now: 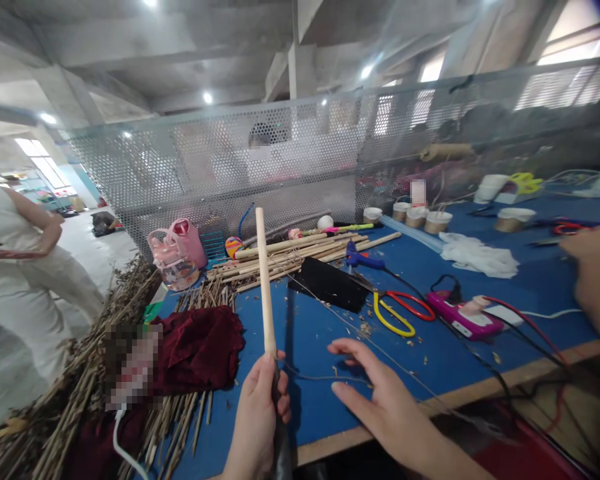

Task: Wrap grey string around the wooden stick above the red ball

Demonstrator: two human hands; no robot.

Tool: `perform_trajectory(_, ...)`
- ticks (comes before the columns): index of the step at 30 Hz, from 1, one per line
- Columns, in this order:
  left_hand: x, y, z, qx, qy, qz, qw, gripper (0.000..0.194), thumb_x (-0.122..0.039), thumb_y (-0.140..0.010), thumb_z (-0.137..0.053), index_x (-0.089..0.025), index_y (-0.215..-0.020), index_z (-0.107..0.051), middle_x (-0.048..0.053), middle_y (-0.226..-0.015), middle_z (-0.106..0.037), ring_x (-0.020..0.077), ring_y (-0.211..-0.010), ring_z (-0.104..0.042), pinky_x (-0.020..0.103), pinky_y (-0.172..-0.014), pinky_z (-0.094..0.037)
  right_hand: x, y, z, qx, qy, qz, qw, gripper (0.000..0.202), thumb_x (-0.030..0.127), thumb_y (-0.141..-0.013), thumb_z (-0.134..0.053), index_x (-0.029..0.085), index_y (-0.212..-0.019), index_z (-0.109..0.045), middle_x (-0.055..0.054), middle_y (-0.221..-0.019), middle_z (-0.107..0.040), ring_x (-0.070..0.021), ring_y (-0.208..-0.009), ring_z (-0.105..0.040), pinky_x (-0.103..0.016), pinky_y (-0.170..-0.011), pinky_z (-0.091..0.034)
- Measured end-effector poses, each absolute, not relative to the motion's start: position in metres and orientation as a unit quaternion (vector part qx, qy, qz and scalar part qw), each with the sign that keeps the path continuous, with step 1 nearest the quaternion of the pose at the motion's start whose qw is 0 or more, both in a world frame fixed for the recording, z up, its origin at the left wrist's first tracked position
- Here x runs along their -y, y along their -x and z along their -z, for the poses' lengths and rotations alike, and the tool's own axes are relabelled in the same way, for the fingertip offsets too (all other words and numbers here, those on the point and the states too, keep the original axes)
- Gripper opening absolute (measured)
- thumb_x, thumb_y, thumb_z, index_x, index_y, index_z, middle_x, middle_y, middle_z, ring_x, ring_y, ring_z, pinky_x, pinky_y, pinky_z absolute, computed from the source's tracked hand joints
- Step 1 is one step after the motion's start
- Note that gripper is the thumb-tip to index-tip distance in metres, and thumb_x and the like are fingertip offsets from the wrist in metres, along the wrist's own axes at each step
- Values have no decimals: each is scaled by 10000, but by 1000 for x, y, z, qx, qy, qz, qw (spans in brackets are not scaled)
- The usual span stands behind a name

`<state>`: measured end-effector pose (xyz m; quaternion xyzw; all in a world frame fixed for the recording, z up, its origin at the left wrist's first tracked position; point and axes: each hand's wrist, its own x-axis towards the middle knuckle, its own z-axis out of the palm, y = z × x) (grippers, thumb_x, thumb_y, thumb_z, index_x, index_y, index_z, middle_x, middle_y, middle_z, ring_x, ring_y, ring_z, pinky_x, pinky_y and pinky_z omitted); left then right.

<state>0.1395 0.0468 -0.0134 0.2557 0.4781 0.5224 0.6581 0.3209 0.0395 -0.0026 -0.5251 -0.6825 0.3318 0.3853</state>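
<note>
Upright above a blue worktable [313, 421], a pale wooden stick [264, 280] rises from the left hand [260, 400], whose fingers and thumb wrap its lower part, a darker length showing below the grip. The right hand [380, 393] hangs just beside it, thumb and fingers well parted and curved, with nothing visibly gripped; a thin grey strand [325, 379] runs from near the left hand toward the gap between them, though whether it touches the skin cannot be told. Good handling here likely rests on a firm, low left grip that stops the stick from rolling, with the strand drawn by a light pinch near its end and held free of slack. A tilted stick or a loose strand could snag. Best, too, to mind the scissors [379, 298] and the blue glue gun [365, 259], which lie beyond the right hand near a black sheet [330, 283], with shavings scattered around. A maroon cloth [200, 347] lies to the left; a co-worker's hand [593, 257] shows at the far right.
</note>
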Motion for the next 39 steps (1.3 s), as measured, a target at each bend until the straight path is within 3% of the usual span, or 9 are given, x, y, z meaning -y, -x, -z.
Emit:
perform_trajectory(4, -47, -146, 18, -485, -283, -517, 646, 446, -557, -729, -524, -163, -938, -529, -81, -504, -363, 29, -351, -272, 160, -336, -214, -56, -284, -2, 692, 436, -418, 396, 562, 299, -787, -550, 183, -1283, -314, -120, -1227, -487, -218, -1130, -469, -398, -968, -369)
perform_trajectory(9, -51, -141, 12, -502, -316, -537, 599, 472, -574, -722, -518, -161, -949, -530, -78, -499, -375, 40, -349, -307, 168, -334, -253, -75, -271, -13, 712, 395, -482, 325, 436, 297, -824, -511, 154, -1213, -376, -56, -882, -625, -162, -851, -578, -345, -838, -440)
perform_trajectory(14, -53, -136, 7, -493, -289, -535, 622, 452, -557, -726, -524, -183, -980, -516, -75, -536, -396, 36, -351, -298, 165, -332, -244, -87, -290, -10, 736, 429, -367, 374, 566, 356, -781, -562, 176, -1268, -339, -116, -1208, -496, -212, -1113, -470, -382, -955, -356)
perform_trajectory(17, -55, -138, 7, -491, -290, -531, 627, 449, -551, -723, -530, -181, -977, -516, -80, -532, -390, 33, -349, -295, 162, -334, -248, -82, -292, -8, 762, 407, -385, 325, 690, 358, -732, -615, 174, -1314, -294, -128, -1239, -476, -235, -1136, -453, -395, -951, -352)
perform_trajectory(20, -57, -139, 6, -482, -302, -538, 623, 450, -548, -718, -537, -179, -976, -517, -80, -538, -391, 34, -354, -303, 164, -337, -257, -64, -290, -12, 759, 386, -459, 254, 419, 349, -809, -518, 179, -1185, -443, -50, -924, -608, -164, -833, -564, -286, -740, -441)
perform_trajectory(21, -58, -138, 5, -479, -301, -540, 623, 448, -545, -722, -535, -180, -980, -516, -80, -542, -391, 34, -358, -304, 163, -340, -259, -57, -290, -14, 753, 395, -466, 244, 286, 351, -851, -449, 181, -1071, -514, -18, -797, -599, -133, -719, -545, -248, -660, -428)
perform_trajectory(23, -58, -137, 4, -475, -293, -536, 633, 440, -537, -731, -531, -183, -990, -511, -80, -549, -389, 32, -364, -302, 162, -345, -255, -45, -297, -17, 739, 438, -445, 252, 294, 369, -896, -347, 174, -851, -561, 10, -650, -536, -104, -599, -467, -217, -572, -373)
perform_trajectory(33, -48, -147, 7, -409, -254, -489, 728, 396, -485, -761, -530, -181, -1014, -515, -64, -562, -415, 26, -374, -304, 164, -362, -227, -53, -336, 13, 687, 529, -391, 310, 314, 373, -880, -364, 161, -750, -555, -17, -685, -552, -137, -655, -487, -242, -625, -386)
perform_trajectory(39, -56, -124, -2, -417, -225, -560, 680, 365, -470, -739, -568, -188, -963, -509, -84, -539, -361, 17, -365, -264, 152, -353, -225, -7, -355, -13, 752, 474, -397, 230, 299, 436, -836, -422, 224, -793, -629, -15, -669, -601, -152, -647, -528, -243, -611, -400)
